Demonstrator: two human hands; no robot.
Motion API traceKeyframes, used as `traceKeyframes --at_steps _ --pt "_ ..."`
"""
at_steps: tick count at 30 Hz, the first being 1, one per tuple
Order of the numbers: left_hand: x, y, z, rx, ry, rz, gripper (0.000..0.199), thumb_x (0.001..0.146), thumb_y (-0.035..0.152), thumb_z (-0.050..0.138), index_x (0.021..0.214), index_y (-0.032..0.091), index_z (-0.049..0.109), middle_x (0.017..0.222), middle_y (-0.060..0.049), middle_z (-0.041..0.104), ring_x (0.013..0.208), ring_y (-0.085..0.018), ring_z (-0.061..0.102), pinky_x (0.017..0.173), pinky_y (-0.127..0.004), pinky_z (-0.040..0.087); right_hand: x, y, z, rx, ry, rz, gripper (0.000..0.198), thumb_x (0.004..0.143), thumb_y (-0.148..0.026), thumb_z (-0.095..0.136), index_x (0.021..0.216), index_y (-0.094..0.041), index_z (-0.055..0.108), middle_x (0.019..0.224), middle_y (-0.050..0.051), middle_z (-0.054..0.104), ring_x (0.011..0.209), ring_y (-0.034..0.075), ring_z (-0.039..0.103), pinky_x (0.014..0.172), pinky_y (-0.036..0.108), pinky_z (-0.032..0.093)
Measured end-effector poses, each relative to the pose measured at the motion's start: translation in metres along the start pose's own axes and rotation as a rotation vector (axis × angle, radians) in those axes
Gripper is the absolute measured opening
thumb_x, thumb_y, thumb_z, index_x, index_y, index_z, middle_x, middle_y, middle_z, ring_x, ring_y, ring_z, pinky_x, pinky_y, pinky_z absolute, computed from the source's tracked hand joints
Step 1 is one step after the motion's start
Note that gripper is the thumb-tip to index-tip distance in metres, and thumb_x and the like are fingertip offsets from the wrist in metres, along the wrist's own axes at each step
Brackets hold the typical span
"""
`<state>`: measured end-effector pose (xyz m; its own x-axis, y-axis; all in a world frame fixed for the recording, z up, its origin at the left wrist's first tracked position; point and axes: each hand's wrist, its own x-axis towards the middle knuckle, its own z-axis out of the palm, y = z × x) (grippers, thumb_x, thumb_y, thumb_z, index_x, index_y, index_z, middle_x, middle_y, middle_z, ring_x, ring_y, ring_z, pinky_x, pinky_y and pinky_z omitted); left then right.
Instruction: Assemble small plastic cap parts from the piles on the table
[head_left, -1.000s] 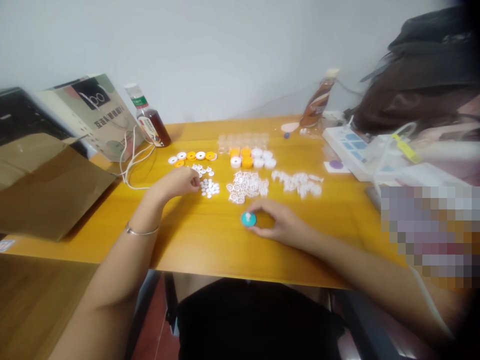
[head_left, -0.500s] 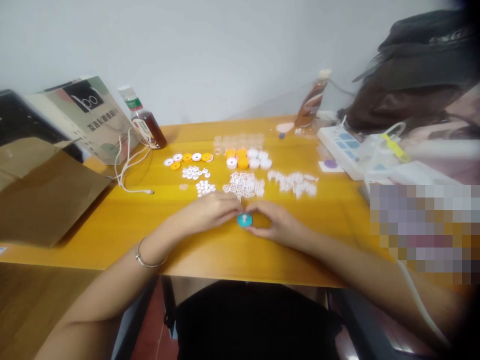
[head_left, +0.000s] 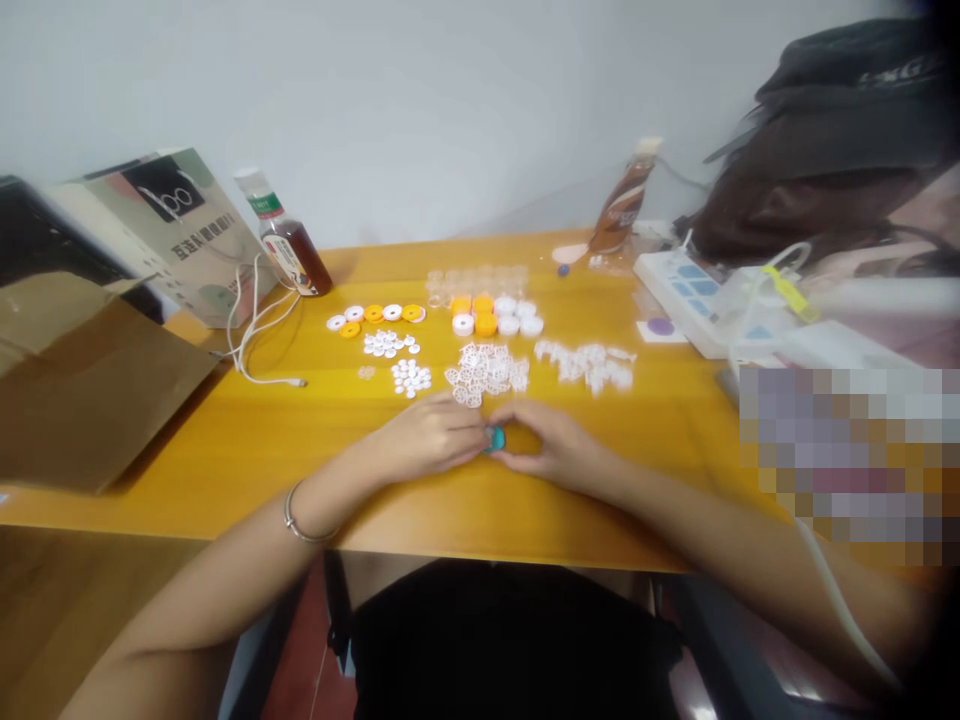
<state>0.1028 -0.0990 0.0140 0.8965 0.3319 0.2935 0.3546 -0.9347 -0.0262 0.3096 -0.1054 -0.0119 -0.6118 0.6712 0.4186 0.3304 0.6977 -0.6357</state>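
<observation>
Between the thumb and fingers of my right hand (head_left: 551, 440) sits a small teal round piece (head_left: 497, 438). My left hand (head_left: 435, 435) is closed against its left side, and the fingers cover about half of it. Whether a smaller part lies under those fingertips is hidden. Just beyond my hands is a heap of white lattice-like pieces (head_left: 487, 370). Small white round pieces (head_left: 411, 377) lie past my left hand, with another group of white buttons (head_left: 390, 344) behind them. Translucent white parts (head_left: 589, 366) are scattered beyond my right hand.
Orange and white discs (head_left: 373, 314) and round cases (head_left: 486, 323) stand in rows farther back, before clear caps (head_left: 480, 280). A sauce bottle (head_left: 296, 255), white cable (head_left: 251, 340) and paper bag (head_left: 97, 390) are left. A drink bottle (head_left: 624, 205) and power strip (head_left: 686, 300) are right.
My left hand has shifted right and slightly toward me, its fingers now covering the left part of the teal piece. My right hand has stayed in place.
</observation>
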Motion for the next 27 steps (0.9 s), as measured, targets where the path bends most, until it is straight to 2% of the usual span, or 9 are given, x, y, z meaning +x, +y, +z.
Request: traceKeyframes --at_steps 18,27 --pt "-0.0010 -0.0026 -0.0009 -0.079 -0.020 -0.021 0.022 0.090 0.019 0.039 0.094 0.020 0.060 0.086 -0.003 0.066 0.080 -0.013 0.059 0.072 -0.029 0.043 -0.0002 0.0000 -0.0009 0.016 -0.028 0.024 0.020 0.074 -0.020 0.060 0.092 -0.019 0.053 0.087 0.004 0.061 0.081 0.015 0.058 0.075 0.029 0.048" --pt "-0.0027 -0.0071 -0.0024 -0.290 -0.006 -0.102 0.021 0.089 0.022 0.042 0.094 0.018 0.062 0.086 -0.006 0.065 0.081 -0.012 0.059 0.075 -0.028 0.046 -0.0004 0.0004 -0.0002 0.017 -0.023 0.031 0.020 0.074 -0.020 0.059 0.093 -0.019 0.054 0.088 0.004 0.061 0.082 0.015 0.059 0.075 0.030 0.048"
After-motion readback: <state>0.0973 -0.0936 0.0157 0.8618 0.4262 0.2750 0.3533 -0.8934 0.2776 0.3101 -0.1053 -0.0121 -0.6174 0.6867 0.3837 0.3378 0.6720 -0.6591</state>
